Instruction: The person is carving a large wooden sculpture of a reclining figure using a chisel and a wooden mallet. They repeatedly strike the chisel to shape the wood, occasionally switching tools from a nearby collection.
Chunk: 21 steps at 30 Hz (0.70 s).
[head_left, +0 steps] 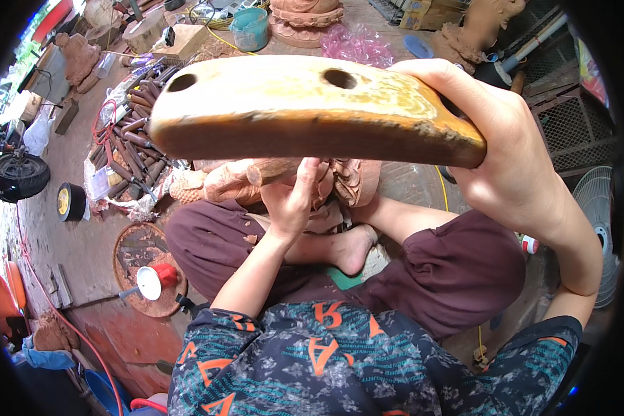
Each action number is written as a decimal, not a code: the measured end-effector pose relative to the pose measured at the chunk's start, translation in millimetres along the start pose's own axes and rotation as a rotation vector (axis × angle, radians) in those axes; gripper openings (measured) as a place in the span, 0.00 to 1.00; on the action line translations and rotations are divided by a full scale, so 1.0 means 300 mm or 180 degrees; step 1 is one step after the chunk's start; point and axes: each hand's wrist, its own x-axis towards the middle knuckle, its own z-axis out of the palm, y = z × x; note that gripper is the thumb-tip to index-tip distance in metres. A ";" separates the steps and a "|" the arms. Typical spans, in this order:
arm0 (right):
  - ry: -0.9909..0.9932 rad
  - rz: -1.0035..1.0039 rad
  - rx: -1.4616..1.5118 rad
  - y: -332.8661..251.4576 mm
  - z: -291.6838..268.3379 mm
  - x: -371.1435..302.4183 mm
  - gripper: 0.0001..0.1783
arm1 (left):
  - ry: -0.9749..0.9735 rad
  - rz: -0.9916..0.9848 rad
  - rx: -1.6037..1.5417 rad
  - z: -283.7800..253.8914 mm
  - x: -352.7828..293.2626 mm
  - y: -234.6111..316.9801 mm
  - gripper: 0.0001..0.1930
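Close in front of me, my right hand (503, 132) grips one end of a wooden mallet (312, 132), a thick yellowish slab with round holes and a dark, worn lower edge. The fingers round its far side are partly hidden. Lower down, my left hand (288, 208) is closed with its thumb up, around a wooden-handled chisel (262, 172); only the handle's butt shows, and the blade is hidden. Beneath and behind this hand, a reddish-brown wood carving (357, 182) with folded relief sits between my crossed legs. The mallet covers its upper part.
Many wooden-handled chisels (135, 142) lie heaped at the left. Nearer are a round tray (128, 260) with a red-and-white cup (157, 281) and a black tape roll (71, 202). A teal bucket (249, 29) stands far back; a fan (596, 236) stands right.
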 end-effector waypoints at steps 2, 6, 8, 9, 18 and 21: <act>0.0041 -0.0158 0.0062 -0.013 0.010 0.022 0.29 | -0.0134 -0.0042 -0.0242 -0.009 -0.016 -0.012 0.12; 0.0210 -0.0525 0.0424 -0.050 0.037 0.074 0.28 | -0.0202 0.0176 0.0632 -0.067 -0.048 -0.087 0.13; 0.0262 -0.0595 0.0625 -0.060 0.037 0.090 0.27 | -0.0396 0.0292 0.0817 -0.060 -0.037 -0.069 0.12; 0.0309 -0.0646 0.0726 -0.063 0.039 0.098 0.27 | -0.0492 0.0349 0.0911 -0.057 -0.031 -0.056 0.12; 0.0078 -0.0824 -0.2096 -0.085 -0.026 0.115 0.30 | -0.0508 -0.0458 0.0637 0.010 0.051 0.016 0.12; 0.0526 -0.0692 -0.0643 -0.053 -0.017 0.141 0.30 | -0.0627 -0.0305 -0.0151 0.012 0.068 -0.003 0.10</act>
